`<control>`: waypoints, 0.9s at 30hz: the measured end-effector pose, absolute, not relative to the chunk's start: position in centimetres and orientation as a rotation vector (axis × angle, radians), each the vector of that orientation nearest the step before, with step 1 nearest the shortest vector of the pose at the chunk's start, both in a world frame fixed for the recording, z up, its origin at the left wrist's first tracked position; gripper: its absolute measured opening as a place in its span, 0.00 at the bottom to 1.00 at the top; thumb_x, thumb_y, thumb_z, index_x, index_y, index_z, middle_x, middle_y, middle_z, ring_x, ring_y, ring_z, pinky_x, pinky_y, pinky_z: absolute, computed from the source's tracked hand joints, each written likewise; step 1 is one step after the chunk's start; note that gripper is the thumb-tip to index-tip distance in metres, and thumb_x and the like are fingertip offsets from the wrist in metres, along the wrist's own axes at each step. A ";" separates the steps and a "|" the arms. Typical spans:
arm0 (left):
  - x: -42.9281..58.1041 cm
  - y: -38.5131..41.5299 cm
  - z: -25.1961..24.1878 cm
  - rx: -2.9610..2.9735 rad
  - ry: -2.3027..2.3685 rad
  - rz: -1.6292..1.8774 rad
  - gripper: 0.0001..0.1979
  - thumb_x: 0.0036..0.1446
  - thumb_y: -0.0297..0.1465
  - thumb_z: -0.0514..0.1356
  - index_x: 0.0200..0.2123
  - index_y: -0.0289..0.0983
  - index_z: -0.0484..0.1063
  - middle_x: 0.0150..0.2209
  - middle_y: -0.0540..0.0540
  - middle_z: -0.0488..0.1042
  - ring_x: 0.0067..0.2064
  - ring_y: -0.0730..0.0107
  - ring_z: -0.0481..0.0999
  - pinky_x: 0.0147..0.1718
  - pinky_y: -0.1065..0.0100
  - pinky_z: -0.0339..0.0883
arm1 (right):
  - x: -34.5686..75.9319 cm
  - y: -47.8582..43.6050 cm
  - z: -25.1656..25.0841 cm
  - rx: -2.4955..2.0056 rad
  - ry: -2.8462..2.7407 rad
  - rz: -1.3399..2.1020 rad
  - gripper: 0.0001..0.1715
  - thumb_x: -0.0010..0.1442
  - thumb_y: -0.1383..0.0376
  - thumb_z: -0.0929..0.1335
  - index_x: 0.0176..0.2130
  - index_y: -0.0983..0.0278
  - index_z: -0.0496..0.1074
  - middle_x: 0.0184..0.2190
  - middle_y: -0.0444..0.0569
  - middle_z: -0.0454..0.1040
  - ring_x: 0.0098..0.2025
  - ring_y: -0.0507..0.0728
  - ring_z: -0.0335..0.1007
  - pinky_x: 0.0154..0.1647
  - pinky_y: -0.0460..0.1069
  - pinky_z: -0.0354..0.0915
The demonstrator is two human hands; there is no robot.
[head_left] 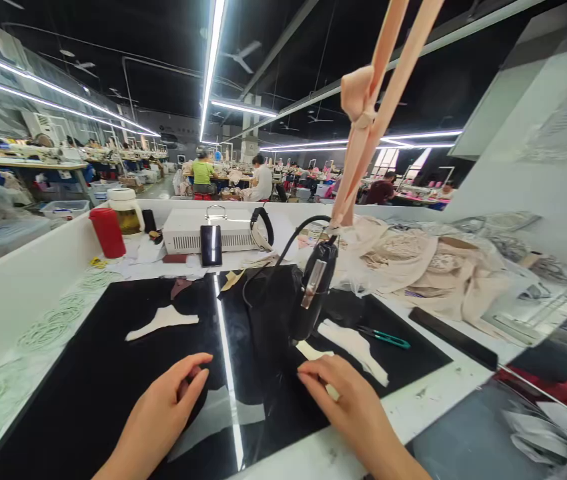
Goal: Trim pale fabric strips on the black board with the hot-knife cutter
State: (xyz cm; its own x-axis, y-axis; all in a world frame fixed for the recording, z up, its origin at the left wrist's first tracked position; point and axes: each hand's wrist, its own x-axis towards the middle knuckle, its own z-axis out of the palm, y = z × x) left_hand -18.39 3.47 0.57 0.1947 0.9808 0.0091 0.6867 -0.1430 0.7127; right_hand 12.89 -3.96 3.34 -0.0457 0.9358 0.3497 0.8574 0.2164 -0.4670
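Now spot cream piece [313,349] just past right hand [346,393], up from black mat [98,380]'s near edge, farther from left hand [168,397]. With fingers [319,367] curled on both, can't tell if gripping.

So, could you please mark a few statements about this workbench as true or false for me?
1. The red container stands left of the white vented box. True.
2. The teal-handled tool lies to the left of the left hand. False: it lies on the right, beside a white fabric piece.
3. A knotted peach strap hangs above the black device. True.
4. The left hand is gripping the phone. False: the phone stands in front of the box, away from both hands.
5. The right hand is nearer the black device than the left hand is. True.
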 end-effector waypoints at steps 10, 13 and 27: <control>-18.0 3.1 0.7 1.817 1.603 0.817 0.26 0.63 0.55 0.51 0.52 0.49 0.77 0.31 0.53 0.76 0.31 0.65 0.75 0.30 0.70 0.67 | 23.7 1.3 2.4 -2.067 -1.736 -0.170 0.07 0.70 0.63 0.68 0.44 0.64 0.76 0.40 0.47 0.78 0.42 0.57 0.75 0.49 0.57 0.71; -18.5 3.6 0.2 1.843 1.578 0.777 0.26 0.62 0.55 0.52 0.53 0.48 0.77 0.34 0.52 0.78 0.32 0.63 0.77 0.30 0.69 0.69 | 23.5 2.1 1.7 -2.133 -1.783 -0.230 0.09 0.70 0.61 0.69 0.44 0.64 0.75 0.39 0.47 0.77 0.42 0.56 0.76 0.47 0.56 0.73; -18.9 4.0 0.0 1.846 1.552 0.585 0.25 0.64 0.54 0.51 0.56 0.51 0.74 0.43 0.52 0.80 0.42 0.60 0.80 0.40 0.66 0.72 | 22.4 1.7 2.3 -2.184 -1.868 -0.246 0.11 0.70 0.60 0.69 0.40 0.66 0.75 0.36 0.46 0.77 0.39 0.55 0.76 0.44 0.54 0.74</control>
State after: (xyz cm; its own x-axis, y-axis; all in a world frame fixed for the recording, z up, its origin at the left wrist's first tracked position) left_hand -18.87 3.95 0.00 0.2004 0.9773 -0.0691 0.6881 -0.0901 0.7200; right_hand 22.44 1.75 2.29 0.1604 0.9430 0.2916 0.9863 -0.1418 -0.0841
